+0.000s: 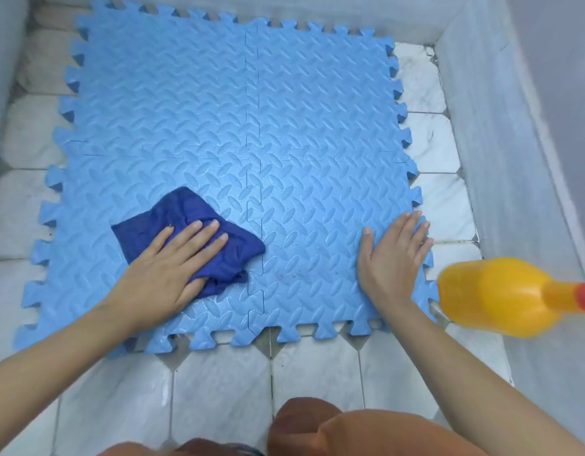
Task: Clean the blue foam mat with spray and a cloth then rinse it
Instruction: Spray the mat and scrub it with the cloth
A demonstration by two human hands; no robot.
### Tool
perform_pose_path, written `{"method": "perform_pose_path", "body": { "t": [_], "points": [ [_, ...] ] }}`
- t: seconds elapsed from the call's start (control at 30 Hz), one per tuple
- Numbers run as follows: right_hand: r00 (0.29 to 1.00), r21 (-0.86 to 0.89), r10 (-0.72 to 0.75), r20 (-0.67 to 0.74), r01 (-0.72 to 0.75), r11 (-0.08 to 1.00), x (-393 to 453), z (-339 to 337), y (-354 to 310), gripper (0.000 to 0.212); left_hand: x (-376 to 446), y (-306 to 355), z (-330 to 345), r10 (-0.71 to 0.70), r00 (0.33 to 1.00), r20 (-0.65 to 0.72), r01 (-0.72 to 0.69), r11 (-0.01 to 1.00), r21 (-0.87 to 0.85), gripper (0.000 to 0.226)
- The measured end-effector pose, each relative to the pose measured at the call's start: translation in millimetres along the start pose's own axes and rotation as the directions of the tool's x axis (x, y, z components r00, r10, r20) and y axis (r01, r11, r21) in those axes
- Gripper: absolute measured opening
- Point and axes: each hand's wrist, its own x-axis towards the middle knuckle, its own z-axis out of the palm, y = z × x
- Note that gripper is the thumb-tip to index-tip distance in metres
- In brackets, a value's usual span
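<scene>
L hand fingers flat on cloth; R hand fingers splayed on mat.

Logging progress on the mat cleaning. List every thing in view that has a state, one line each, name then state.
blue foam mat: flat on the tiled floor, tiles joined, surface shiny.
dark blue cloth: crumpled, pressed on the mat.
left hand: flat on the cloth, fingers spread.
right hand: open, palm down on the mat's right edge.
yellow spray bottle: beside the mat, untouched.
</scene>
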Motion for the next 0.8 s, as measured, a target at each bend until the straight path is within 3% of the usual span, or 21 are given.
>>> {"method": "perform_pose_path", "body": {
  "t": [0.07,0.13,0.2,0.23,0.33,0.43,0.5,0.67,0.8],
  "points": [
    [0.999,-0.004,-0.035,0.006,0.035,0.999,-3.3,3.3,-1.8,0.076,-0.6,-30.2,-2.4,-0.263,0.964,-0.036,0.26,0.964,-0.054,0.063],
    [0.999,-0.019,-0.053,-0.002,0.053,0.998,-4.9,6.1,-0.6,0.075,-4.7,-66.6,-8.9,-0.535,0.843,-0.052,0.525,0.84,-0.134,0.064],
    [0.998,-0.005,-0.07,-0.009,0.07,0.998,-3.6,6.2,-1.8,0.071,-15.2,-87.1,-17.1,-0.65,0.759,-0.034,0.637,0.752,-0.169,0.064],
    [0.995,0.006,-0.101,-0.02,0.101,0.995,-2.2,5.4,-4.8,0.067,-23.5,-88.6,-19.1,-0.649,0.76,-0.024,0.637,0.752,-0.17,0.065],
    [0.965,0.024,-0.26,-0.044,0.261,0.965,-0.9,5.9,-19.8,0.061,-65.7,-63.2,-15.5,-0.478,0.878,0.024,0.477,0.871,-0.121,0.062],
    [0.954,0.09,-0.299,-0.034,0.301,0.949,-0.8,7.4,-35.1,0.062,-114.8,-26.6,-5.4,-0.15,0.981,0.123,0.159,0.985,-0.068,0.067],
    [0.96,0.099,-0.278,-0.043,0.281,0.955,-1.1,8.8,-38.0,0.058,-126.2,-24.0,-0.9,-0.01,0.986,0.164,0.012,1.0,-0.009,0.071],
    [0.961,0.065,-0.269,-0.058,0.272,0.96,0.1,12.1,-40.9,0.06,-63.0,-27.5,-10.4,-0.092,0.988,0.125,0.091,0.996,0.015,0.069],
    [0.969,0.084,-0.243,-0.048,0.247,0.965,0.7,8.6,-40.0,0.061,-0.6,26.6,-8.9,0.15,0.986,0.078,-0.154,0.987,0.047,0.063]
  ]
}}
